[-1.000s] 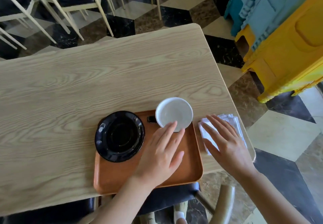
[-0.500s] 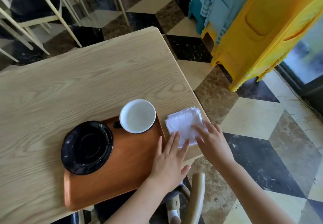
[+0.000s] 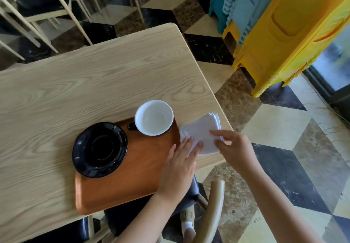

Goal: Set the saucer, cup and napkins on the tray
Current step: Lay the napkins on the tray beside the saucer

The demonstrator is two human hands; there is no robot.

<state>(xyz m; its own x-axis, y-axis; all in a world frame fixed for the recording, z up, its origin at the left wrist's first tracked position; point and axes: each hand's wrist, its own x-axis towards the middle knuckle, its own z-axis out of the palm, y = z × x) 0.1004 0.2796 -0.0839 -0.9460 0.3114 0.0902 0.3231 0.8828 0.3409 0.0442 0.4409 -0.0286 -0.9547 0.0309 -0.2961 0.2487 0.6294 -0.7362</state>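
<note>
Head view, looking down: a pale wood-grain tabletop point(image 3: 98, 83) carries a brown wooden tray point(image 3: 132, 176) at its near edge; a black saucer point(image 3: 99, 149) rests on the tray's left part, its left rim reaching over the tray's edge; a cup point(image 3: 154, 117), white inside with a dark outer wall and a dark handle pointing left, stands upright at the tray's far right corner, apart from the saucer; a stack of white folded napkins point(image 3: 200, 132) lies on the tabletop just beside the tray's right edge, near the table's right corner, not on the tray. The left hand point(image 3: 180, 165) lies flat, palm down, fingers extended and close together; its palm is over the tray's right edge and its fingertips point(image 3: 189, 142) rest on the near left corner of the napkins. The right hand point(image 3: 234, 148) reaches in from the right, fingers partly curled and apart, thumb and forefinger touching the napkins' near right edge; whether they pinch the stack cannot be told. Surroundings: a checkered stone floor point(image 3: 284, 129); stacked yellow plastic stools point(image 3: 287, 34) and blue ones point(image 3: 233, 0) at upper right; pale-framed chairs point(image 3: 43, 5) with dark seats at upper left; a curved chair back point(image 3: 216, 204) below the table edge.
</note>
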